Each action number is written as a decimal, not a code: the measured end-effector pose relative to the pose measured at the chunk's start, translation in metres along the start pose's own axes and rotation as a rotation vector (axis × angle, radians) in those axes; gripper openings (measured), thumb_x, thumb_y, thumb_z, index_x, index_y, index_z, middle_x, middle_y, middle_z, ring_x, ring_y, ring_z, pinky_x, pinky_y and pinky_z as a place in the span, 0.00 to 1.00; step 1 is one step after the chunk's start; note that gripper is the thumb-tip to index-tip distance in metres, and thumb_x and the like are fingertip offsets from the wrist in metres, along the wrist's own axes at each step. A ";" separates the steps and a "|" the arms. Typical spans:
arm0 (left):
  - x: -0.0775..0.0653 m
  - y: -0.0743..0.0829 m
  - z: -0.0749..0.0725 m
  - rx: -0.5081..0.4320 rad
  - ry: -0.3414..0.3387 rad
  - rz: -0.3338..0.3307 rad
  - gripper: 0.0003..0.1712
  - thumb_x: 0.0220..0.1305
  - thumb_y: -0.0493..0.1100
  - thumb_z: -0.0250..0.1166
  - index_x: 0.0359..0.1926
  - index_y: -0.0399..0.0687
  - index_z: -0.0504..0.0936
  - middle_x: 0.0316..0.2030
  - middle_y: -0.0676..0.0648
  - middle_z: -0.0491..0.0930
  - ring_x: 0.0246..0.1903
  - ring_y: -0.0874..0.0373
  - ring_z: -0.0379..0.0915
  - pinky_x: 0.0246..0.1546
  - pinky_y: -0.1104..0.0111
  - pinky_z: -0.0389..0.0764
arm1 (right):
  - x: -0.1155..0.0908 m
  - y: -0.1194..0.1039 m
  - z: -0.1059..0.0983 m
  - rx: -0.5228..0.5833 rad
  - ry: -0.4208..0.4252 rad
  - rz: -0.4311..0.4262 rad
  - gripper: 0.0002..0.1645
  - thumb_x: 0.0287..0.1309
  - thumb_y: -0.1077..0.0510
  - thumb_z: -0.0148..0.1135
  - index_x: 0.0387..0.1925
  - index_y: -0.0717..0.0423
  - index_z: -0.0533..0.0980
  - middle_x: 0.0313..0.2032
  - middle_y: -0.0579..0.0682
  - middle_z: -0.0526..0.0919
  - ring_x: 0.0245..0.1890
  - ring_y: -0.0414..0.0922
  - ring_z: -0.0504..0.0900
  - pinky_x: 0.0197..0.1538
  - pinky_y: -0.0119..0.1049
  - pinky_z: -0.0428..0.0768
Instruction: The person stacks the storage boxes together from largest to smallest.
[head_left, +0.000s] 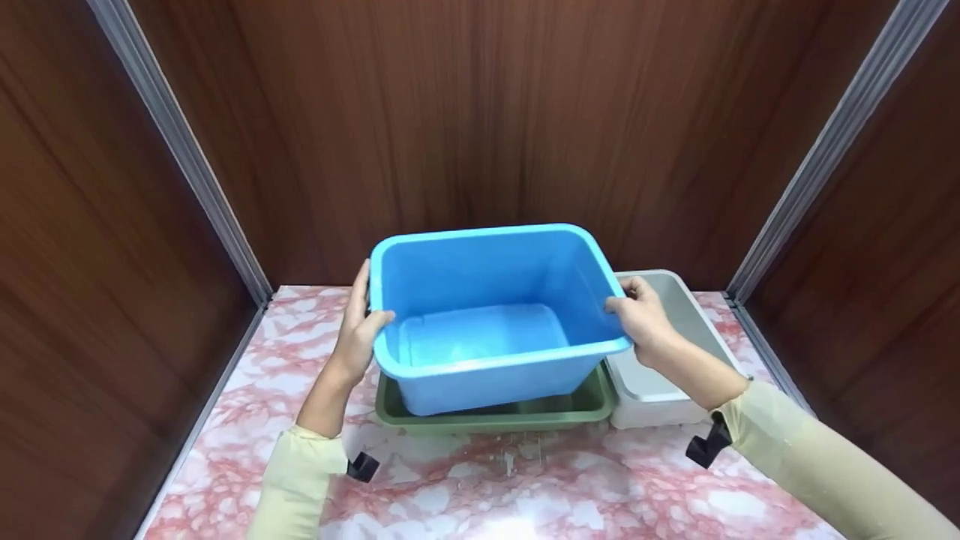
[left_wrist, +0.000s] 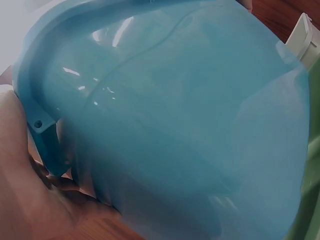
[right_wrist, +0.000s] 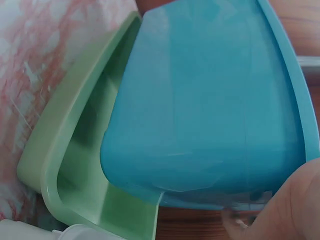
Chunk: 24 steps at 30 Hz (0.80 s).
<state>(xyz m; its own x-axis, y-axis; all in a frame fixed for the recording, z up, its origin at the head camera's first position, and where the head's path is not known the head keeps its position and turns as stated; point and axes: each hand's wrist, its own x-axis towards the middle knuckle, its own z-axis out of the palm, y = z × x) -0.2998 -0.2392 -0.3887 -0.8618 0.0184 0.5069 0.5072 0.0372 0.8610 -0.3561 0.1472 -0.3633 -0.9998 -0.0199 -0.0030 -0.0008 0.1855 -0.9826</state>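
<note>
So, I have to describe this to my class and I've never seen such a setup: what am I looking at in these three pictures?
There is no machine here, just a person's two bare hands: the left hand and the right hand. The wide picture comes from a camera on the person's head, looking forward and down. The two close-ups come from cameras on the left and right wrists.

The hands hold a blue tub by its opposite ends, thumbs over the rim, slightly tilted above a green tub. Whether the two tubs touch is hard to tell. Beside the green one, on the right, stands a white tub. Both stand on a pink-and-white marbled surface.
</note>
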 end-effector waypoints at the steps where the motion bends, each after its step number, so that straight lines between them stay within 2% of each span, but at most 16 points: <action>1: 0.002 -0.001 0.001 -0.012 -0.009 -0.001 0.47 0.58 0.31 0.48 0.77 0.44 0.38 0.75 0.46 0.40 0.71 0.45 0.43 0.64 0.42 0.52 | -0.001 -0.001 -0.002 0.007 0.004 0.004 0.12 0.53 0.68 0.50 0.42 0.62 0.65 0.59 0.64 0.65 0.59 0.60 0.63 0.60 0.56 0.62; 4: 0.006 -0.005 0.003 -0.039 -0.025 -0.012 0.48 0.57 0.31 0.49 0.77 0.43 0.38 0.75 0.45 0.41 0.71 0.43 0.44 0.64 0.42 0.52 | -0.004 -0.003 -0.005 0.013 -0.001 0.018 0.10 0.53 0.69 0.49 0.38 0.60 0.63 0.59 0.65 0.63 0.61 0.61 0.61 0.61 0.57 0.60; 8: 0.010 -0.008 0.002 -0.057 -0.035 -0.043 0.48 0.57 0.32 0.50 0.77 0.44 0.39 0.75 0.45 0.41 0.70 0.41 0.45 0.64 0.42 0.52 | -0.009 -0.005 -0.006 0.004 -0.014 0.037 0.10 0.53 0.69 0.46 0.39 0.61 0.61 0.61 0.67 0.61 0.62 0.62 0.59 0.62 0.59 0.59; 11: 0.012 -0.011 0.001 -0.061 -0.058 -0.078 0.49 0.57 0.33 0.49 0.77 0.45 0.38 0.75 0.45 0.40 0.70 0.42 0.45 0.64 0.43 0.53 | -0.013 -0.005 -0.005 0.001 -0.021 0.051 0.16 0.53 0.70 0.45 0.45 0.65 0.60 0.62 0.67 0.59 0.63 0.62 0.58 0.63 0.60 0.58; 14: 0.015 -0.014 0.000 -0.066 -0.086 -0.113 0.48 0.58 0.34 0.50 0.77 0.45 0.38 0.75 0.44 0.41 0.70 0.43 0.45 0.65 0.46 0.54 | -0.017 -0.005 -0.004 -0.001 -0.039 0.063 0.28 0.55 0.70 0.43 0.59 0.67 0.56 0.66 0.67 0.54 0.65 0.63 0.56 0.64 0.61 0.57; 17: 0.019 -0.018 -0.003 -0.070 -0.116 -0.130 0.48 0.58 0.35 0.50 0.77 0.45 0.39 0.75 0.44 0.42 0.70 0.42 0.45 0.65 0.45 0.54 | -0.019 -0.006 -0.004 -0.005 -0.068 0.065 0.41 0.56 0.71 0.41 0.72 0.60 0.47 0.71 0.65 0.49 0.68 0.64 0.52 0.65 0.62 0.55; 21: 0.024 -0.021 -0.008 -0.080 -0.168 -0.158 0.48 0.58 0.35 0.50 0.77 0.49 0.39 0.75 0.45 0.42 0.70 0.40 0.44 0.64 0.41 0.53 | -0.020 -0.005 -0.003 -0.007 -0.104 0.064 0.46 0.58 0.72 0.40 0.77 0.52 0.41 0.74 0.61 0.46 0.70 0.63 0.50 0.65 0.63 0.54; 24: 0.025 -0.022 -0.010 -0.083 -0.206 -0.223 0.50 0.58 0.36 0.51 0.78 0.53 0.38 0.75 0.47 0.39 0.70 0.41 0.43 0.64 0.41 0.52 | -0.021 0.000 -0.003 -0.008 -0.115 0.069 0.46 0.59 0.72 0.39 0.77 0.51 0.42 0.74 0.60 0.46 0.70 0.63 0.50 0.65 0.63 0.54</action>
<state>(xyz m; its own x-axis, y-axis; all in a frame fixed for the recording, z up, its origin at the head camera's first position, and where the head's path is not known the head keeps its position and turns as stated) -0.3326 -0.2500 -0.3950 -0.9298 0.2217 0.2938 0.2972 -0.0186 0.9546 -0.3353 0.1502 -0.3626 -0.9885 -0.1196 -0.0924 0.0674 0.1984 -0.9778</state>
